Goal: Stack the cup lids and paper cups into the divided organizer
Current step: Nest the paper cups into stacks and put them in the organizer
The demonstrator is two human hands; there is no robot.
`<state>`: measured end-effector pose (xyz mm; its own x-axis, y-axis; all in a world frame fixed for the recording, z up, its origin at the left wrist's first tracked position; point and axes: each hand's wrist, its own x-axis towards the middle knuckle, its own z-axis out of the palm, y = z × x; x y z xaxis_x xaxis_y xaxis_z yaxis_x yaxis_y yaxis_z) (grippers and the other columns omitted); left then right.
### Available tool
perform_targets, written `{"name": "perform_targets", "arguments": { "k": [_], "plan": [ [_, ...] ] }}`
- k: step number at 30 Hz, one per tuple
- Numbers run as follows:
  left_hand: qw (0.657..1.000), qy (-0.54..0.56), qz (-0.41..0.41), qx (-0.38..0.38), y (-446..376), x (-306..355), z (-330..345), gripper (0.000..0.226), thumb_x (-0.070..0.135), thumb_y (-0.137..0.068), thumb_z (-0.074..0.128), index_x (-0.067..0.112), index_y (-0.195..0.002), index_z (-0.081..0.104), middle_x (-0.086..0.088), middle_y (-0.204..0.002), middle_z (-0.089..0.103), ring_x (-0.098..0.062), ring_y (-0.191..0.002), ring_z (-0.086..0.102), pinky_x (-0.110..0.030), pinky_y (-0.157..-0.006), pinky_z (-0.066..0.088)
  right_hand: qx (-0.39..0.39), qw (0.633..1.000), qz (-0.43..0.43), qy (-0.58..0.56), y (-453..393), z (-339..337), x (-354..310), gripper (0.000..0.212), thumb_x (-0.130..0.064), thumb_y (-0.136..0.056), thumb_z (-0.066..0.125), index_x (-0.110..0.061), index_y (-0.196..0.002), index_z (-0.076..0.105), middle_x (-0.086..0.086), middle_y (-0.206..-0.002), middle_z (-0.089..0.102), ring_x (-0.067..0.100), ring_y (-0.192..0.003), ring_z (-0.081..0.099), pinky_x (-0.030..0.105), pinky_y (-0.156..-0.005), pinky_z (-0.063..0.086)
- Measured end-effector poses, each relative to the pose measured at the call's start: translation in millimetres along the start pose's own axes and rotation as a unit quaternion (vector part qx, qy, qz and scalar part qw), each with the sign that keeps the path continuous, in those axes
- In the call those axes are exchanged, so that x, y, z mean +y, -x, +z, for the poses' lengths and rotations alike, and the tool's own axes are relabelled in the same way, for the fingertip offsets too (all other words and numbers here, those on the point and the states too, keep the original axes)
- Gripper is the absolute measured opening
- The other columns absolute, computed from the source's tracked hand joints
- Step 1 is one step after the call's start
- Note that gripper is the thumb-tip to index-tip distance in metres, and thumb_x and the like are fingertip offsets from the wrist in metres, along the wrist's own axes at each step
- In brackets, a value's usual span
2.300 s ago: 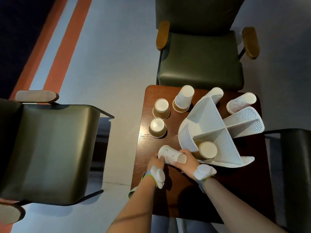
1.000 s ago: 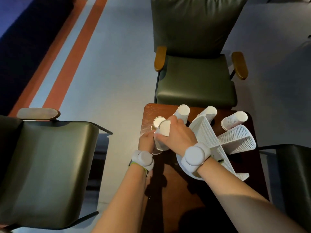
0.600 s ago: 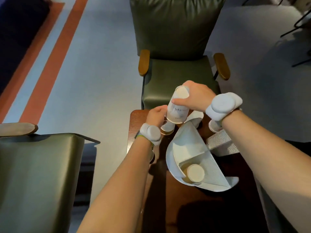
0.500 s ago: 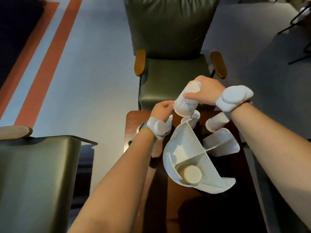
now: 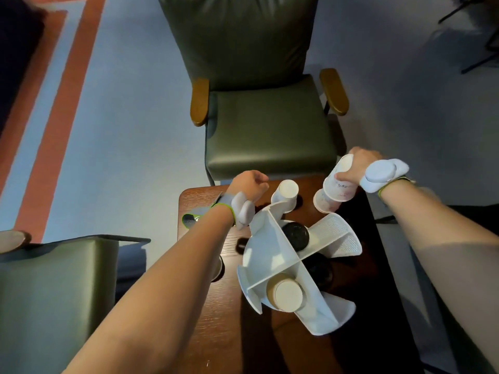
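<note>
A stack of paper cups (image 5: 336, 184), white and turned upside down, is held tilted above the far right part of the table (image 5: 216, 319), just beyond the organizer (image 5: 272, 255). It is pinched in the grip of the right hand (image 5: 356, 164), whose fingers are wrapped around the upper cup. A further inverted paper cup (image 5: 286, 195) stands on the table at the organizer's far edge. The white organizer is divided by crossed walls; a brown-sided cup stack (image 5: 286, 292) sits in its near compartment, and dark round lids (image 5: 295, 234) lie in the far one. The left hand (image 5: 248, 186) is curled into a loose fist holding nothing, above the table's far left corner. A green armchair (image 5: 267, 125) stands beyond the table.
</note>
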<state>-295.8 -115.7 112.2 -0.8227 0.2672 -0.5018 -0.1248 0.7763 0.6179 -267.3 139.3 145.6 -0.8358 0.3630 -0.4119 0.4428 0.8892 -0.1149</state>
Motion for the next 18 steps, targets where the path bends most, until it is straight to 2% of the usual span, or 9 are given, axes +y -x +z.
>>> {"name": "perform_targets", "arguments": {
  "k": [4,6,11,15,18],
  "plan": [
    [0.972,-0.234,0.003,0.016,-6.8,-12.6,-10.1,0.054,0.031,-0.082,0.067,0.022,-0.132,0.051,-0.01,-0.133,0.056,-0.031,-0.124,0.05,-0.038,-0.105,0.044,-0.023,1.0,-0.008,-0.004,-14.6,27.2,7.0,0.054,-0.04,-0.078,0.07,-0.007,-0.117,0.053,0.017,-0.113,0.064,0.034,-0.1,0.063,0.029,-0.071,0.04],
    [0.963,-0.27,-0.016,-0.019,-6.9,-21.9,-13.8,0.067,0.034,-0.078,0.072,0.02,-0.138,0.045,-0.011,-0.138,0.051,-0.033,-0.126,0.048,-0.037,-0.105,0.041,-0.022,1.0,-0.012,0.01,-17.1,40.2,7.2,0.058,-0.043,-0.076,0.07,-0.008,-0.119,0.053,0.016,-0.113,0.064,0.035,-0.101,0.063,0.029,-0.07,0.039],
    [0.957,-0.275,-0.054,-0.08,-13.2,-34.2,-7.3,0.084,0.033,-0.072,0.078,0.018,-0.144,0.037,-0.012,-0.142,0.045,-0.033,-0.127,0.049,-0.04,-0.107,0.043,-0.025,1.0,-0.017,0.004,-23.4,61.0,10.2,0.064,-0.047,-0.073,0.072,-0.012,-0.121,0.05,0.015,-0.114,0.064,0.034,-0.099,0.063,0.033,-0.076,0.049],
    [0.974,-0.228,-0.014,-0.009,-18.7,-26.5,1.0,0.072,0.03,-0.076,0.075,0.02,-0.139,0.043,-0.011,-0.139,0.05,-0.031,-0.127,0.046,-0.039,-0.106,0.042,-0.043,0.999,-0.022,-0.025,-25.8,70.5,15.1,0.067,-0.045,-0.07,0.074,-0.011,-0.123,0.049,0.014,-0.117,0.061,0.032,-0.101,0.062,0.032,-0.075,0.046],
    [0.982,-0.182,0.033,0.027,-26.2,-8.9,4.5,0.059,0.028,-0.079,0.071,0.02,-0.134,0.049,-0.01,-0.134,0.054,-0.029,-0.125,0.048,-0.039,-0.105,0.043,-0.068,0.996,-0.011,-0.054,-27.7,79.1,16.6,0.066,-0.043,-0.068,0.077,-0.011,-0.121,0.055,0.014,-0.118,0.061,0.031,-0.102,0.061,0.036,-0.083,0.053]
  ]
}}
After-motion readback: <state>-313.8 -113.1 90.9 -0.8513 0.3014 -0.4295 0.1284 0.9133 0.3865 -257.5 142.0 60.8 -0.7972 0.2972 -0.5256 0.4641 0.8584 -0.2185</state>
